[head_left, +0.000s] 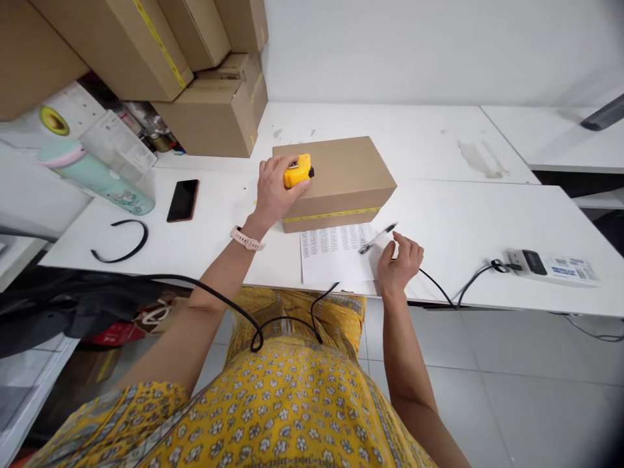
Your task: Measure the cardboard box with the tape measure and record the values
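The yellow tape measure (297, 172) is pinched under the curled fingers of the left hand (272, 190), on the cardboard box (348, 170) at its top edge. It is judged light, hard-cased and somewhat slippery, best gripped by its sides. The fingers of the right hand (400, 263) are loosely curled, with a pen (377, 239) just beyond their tips.

You face a white tabletop (463, 214) set against a plain white wall (414, 45). A second tabletop (550, 136), also white, meets it at your right. Pale grey floor tiles (511, 390) lie below you. On your left, brown cartons (214, 110) are stacked against the wall. The light is even and soft, and the shadows are faint.
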`<action>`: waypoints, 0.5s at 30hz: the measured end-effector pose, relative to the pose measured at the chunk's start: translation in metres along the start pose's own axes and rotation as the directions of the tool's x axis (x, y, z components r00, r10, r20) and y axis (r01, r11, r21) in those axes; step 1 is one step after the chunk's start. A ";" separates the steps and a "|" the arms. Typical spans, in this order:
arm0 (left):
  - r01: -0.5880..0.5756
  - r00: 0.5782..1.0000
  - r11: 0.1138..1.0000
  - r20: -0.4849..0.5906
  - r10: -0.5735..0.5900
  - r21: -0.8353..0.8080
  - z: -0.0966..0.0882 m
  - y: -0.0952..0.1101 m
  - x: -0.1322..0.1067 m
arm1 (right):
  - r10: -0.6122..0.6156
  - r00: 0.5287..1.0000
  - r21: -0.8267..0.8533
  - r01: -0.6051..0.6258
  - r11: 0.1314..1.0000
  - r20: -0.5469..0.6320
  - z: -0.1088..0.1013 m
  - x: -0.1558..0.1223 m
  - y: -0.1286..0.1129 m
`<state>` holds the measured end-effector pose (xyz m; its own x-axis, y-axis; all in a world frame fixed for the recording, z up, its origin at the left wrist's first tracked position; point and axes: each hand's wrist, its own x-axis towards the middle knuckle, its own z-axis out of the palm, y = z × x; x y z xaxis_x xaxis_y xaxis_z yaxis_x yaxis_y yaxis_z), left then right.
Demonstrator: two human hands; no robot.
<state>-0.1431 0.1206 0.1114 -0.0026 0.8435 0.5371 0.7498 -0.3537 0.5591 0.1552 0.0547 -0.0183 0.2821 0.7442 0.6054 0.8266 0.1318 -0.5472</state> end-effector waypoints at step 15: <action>0.111 0.927 0.840 0.360 0.105 -0.531 -0.031 0.062 0.002 | -0.172 0.774 0.704 -0.428 0.567 0.609 -0.034 0.120 -0.142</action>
<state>-0.1174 0.0876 0.1662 0.3147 0.8902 0.3294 0.2788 -0.4184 0.8644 0.0880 0.1033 0.1519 -0.2201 0.9524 0.2110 0.0049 0.2174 -0.9761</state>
